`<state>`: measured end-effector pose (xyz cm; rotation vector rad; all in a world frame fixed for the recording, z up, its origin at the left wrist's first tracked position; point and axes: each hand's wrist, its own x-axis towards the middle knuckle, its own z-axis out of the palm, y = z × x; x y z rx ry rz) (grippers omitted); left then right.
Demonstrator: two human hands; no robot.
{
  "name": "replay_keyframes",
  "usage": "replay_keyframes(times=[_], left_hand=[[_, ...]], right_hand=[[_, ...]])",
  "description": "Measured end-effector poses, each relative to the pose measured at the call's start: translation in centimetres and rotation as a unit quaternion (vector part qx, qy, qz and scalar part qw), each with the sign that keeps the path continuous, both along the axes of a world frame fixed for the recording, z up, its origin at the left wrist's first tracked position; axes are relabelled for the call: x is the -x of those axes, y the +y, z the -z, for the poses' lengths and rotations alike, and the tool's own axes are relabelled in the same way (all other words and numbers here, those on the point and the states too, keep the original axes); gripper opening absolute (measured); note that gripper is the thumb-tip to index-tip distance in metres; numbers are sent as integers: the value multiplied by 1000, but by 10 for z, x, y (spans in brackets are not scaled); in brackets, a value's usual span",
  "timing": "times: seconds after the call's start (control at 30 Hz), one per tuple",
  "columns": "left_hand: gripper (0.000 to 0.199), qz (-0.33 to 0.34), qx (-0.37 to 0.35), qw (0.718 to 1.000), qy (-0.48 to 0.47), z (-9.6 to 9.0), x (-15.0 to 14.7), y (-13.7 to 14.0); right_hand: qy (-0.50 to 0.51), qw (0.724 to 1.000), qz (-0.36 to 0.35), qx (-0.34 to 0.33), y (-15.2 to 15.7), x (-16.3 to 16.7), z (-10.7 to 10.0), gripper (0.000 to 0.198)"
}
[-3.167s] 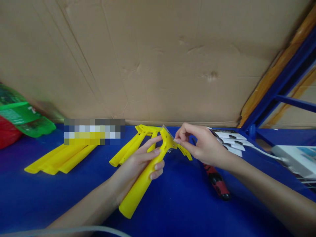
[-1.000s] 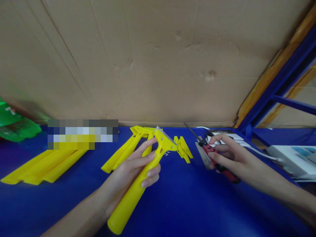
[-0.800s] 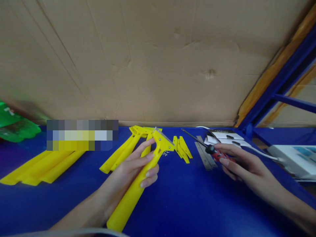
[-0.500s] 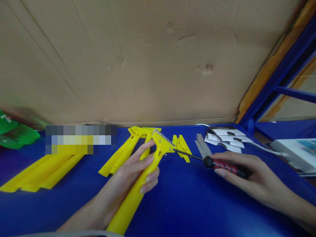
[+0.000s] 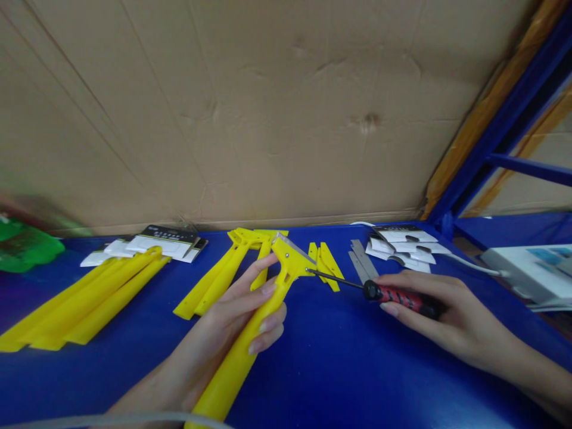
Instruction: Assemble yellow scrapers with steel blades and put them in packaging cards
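Note:
My left hand (image 5: 243, 316) is wrapped round the handle of a yellow scraper (image 5: 241, 360), its head tilted up with a metal blade along the edge. In my right hand (image 5: 447, 322) is a screwdriver (image 5: 400, 296) with a red and black handle. The screwdriver's thin shaft points left, and its tip meets the screw at the right side of the scraper head. Behind the scraper lie more yellow scraper handles (image 5: 218, 274). Small yellow blade covers (image 5: 328, 267) and grey blades (image 5: 363, 261) rest to the right of the scraper head.
Yellow scrapers (image 5: 98, 301) with black and white cards (image 5: 163, 241) lie at the left. White card packets (image 5: 404, 244) are stacked at the right, near a white box (image 5: 534, 271) with a cable. A green bottle (image 5: 27, 244) is at the far left. Cardboard (image 5: 268, 119) stands behind the blue table (image 5: 339, 369).
The view has shifted slightly, moving everything a little left in the picture. Both hands keep their holds, and the screwdriver tip stays at the same screw.

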<state>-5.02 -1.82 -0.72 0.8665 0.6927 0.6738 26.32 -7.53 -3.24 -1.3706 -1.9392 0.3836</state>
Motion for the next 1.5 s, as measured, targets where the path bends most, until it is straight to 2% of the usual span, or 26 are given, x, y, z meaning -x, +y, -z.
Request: replay_keyframes(times=[0.3, 0.43, 0.6, 0.77, 0.93, 1.0, 1.2, 1.3, 1.37, 1.5], left_hand=[[41, -21, -51, 998, 30, 8, -7, -3], [38, -47, -74, 995, 36, 5, -9, -6], [32, -64, -87, 994, 32, 3, -10, -11], [35, -77, -93, 992, 36, 4, -17, -17], [36, -113, -108, 987, 32, -1, -20, -16], [39, -116, -111, 986, 39, 0, -20, -15], [45, -117, -110, 986, 49, 8, -23, -17], [44, -108, -112, 986, 51, 8, -24, -19], [42, -108, -115, 986, 52, 7, -24, -20], [43, -121, -108, 985, 52, 6, -23, -20]], right_hand=[[-50, 998, -24, -23, -5, 3, -7, 23], [66, 997, 29, 16, -6, -2, -13, 26], [212, 971, 96, 56, -1, 2, -15, 40], [244, 950, 161, 111, 6, 5, -11, 46], [354, 918, 74, 162, 4, -2, -13, 42], [368, 913, 55, 166, 4, -5, -14, 41], [319, 934, 75, 140, 11, -7, -6, 42], [289, 941, 107, 136, 14, -8, -2, 42], [297, 936, 108, 152, 13, -8, -2, 42], [391, 904, 67, 162, 8, -6, -8, 46]])
